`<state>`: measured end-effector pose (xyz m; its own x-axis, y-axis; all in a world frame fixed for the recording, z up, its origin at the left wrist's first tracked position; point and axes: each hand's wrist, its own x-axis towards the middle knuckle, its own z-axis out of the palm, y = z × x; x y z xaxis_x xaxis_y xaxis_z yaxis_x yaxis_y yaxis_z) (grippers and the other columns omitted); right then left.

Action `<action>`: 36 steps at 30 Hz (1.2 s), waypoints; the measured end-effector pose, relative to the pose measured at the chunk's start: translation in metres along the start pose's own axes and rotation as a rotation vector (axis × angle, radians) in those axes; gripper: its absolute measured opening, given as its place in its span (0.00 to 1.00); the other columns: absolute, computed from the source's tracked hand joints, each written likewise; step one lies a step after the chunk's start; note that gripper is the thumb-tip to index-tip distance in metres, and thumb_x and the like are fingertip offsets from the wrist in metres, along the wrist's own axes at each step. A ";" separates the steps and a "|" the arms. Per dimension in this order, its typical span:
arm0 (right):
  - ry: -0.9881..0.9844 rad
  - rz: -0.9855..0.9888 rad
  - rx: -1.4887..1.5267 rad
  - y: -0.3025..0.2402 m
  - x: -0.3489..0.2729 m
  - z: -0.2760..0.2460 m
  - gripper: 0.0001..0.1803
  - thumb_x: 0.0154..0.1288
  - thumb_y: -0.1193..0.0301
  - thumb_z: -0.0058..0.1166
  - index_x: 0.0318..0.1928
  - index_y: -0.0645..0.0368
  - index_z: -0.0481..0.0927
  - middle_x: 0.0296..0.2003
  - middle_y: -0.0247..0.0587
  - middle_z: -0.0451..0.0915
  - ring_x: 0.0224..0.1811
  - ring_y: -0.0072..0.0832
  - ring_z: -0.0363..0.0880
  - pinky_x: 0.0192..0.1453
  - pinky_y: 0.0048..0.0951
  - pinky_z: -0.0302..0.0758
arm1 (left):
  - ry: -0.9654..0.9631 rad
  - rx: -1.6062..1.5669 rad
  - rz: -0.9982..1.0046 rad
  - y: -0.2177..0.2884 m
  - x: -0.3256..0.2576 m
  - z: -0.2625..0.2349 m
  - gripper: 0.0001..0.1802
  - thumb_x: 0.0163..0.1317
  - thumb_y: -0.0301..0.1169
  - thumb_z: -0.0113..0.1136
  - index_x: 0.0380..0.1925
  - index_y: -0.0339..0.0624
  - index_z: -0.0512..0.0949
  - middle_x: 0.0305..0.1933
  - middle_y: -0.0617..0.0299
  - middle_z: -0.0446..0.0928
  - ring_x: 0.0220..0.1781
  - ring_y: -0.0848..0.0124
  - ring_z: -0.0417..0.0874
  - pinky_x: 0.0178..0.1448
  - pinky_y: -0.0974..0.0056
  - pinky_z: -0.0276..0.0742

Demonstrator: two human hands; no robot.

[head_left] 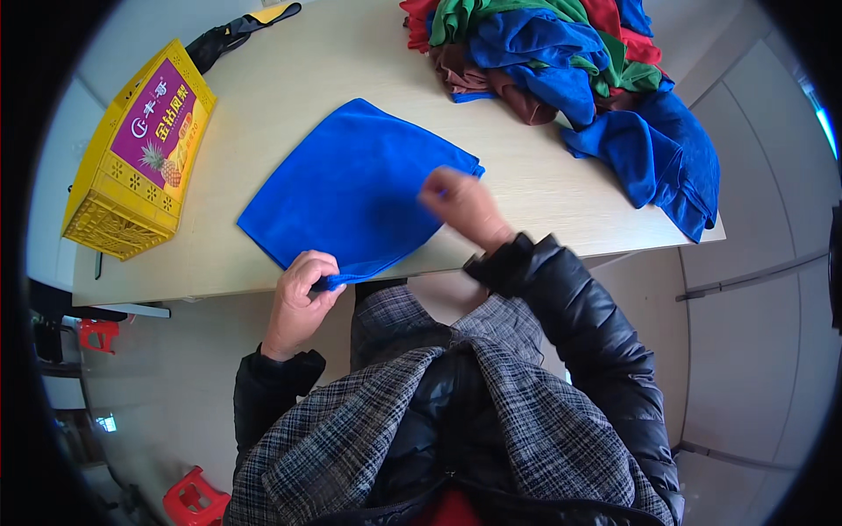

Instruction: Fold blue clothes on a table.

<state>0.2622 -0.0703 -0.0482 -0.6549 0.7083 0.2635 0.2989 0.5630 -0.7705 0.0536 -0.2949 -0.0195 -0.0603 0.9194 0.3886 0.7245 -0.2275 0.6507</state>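
Observation:
A blue cloth [351, 184] lies folded on the pale tabletop, close to the front edge. My left hand [303, 294] is closed on its near corner, thumb and fingers pinching the edge, which lifts slightly. Over the right side of the cloth is my right hand [465, 206]. Its fingers look curled but are smeared by motion, so whether they grip the cloth is unclear.
A heap of blue, green, red and brown cloths [544, 53] covers the table's far right, with one blue cloth [667, 158] reaching its right edge. A yellow pineapple carton [145, 145] stands at left, a black item [232, 39] behind it. Red stools [195, 500] stand below.

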 end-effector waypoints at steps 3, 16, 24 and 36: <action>0.167 0.157 -0.374 0.060 0.014 -0.047 0.11 0.62 0.63 0.59 0.39 0.57 0.81 0.36 0.52 0.83 0.42 0.46 0.84 0.47 0.44 0.79 | -0.055 -0.049 0.000 -0.001 -0.014 -0.001 0.12 0.49 0.17 0.67 0.31 0.38 0.75 0.36 0.58 0.78 0.39 0.61 0.79 0.44 0.61 0.76; 0.019 0.237 -0.524 0.080 0.053 -0.046 0.14 0.58 0.65 0.62 0.40 0.61 0.82 0.34 0.47 0.84 0.39 0.41 0.84 0.45 0.37 0.79 | -0.047 -0.043 -0.081 -0.013 -0.033 0.022 0.10 0.49 0.18 0.67 0.30 0.38 0.76 0.36 0.58 0.80 0.39 0.62 0.81 0.41 0.62 0.77; -0.232 0.551 -0.008 0.061 0.048 -0.065 0.10 0.56 0.70 0.60 0.35 0.64 0.80 0.26 0.47 0.82 0.25 0.30 0.81 0.32 0.32 0.78 | -0.046 -0.069 -0.099 -0.019 -0.039 0.018 0.10 0.49 0.18 0.68 0.30 0.38 0.76 0.36 0.58 0.79 0.39 0.61 0.81 0.42 0.62 0.77; -0.229 0.317 -0.816 0.069 0.047 -0.048 0.14 0.54 0.67 0.56 0.38 0.63 0.82 0.32 0.53 0.85 0.39 0.47 0.85 0.45 0.43 0.80 | 0.007 -0.018 -0.056 -0.010 -0.045 0.012 0.13 0.46 0.14 0.68 0.29 0.38 0.75 0.35 0.57 0.79 0.39 0.61 0.81 0.42 0.61 0.76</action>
<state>0.2853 0.0228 -0.0614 -0.5540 0.8287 -0.0798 0.8310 0.5447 -0.1131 0.0572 -0.3305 -0.0516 -0.1052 0.9284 0.3563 0.7072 -0.1820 0.6832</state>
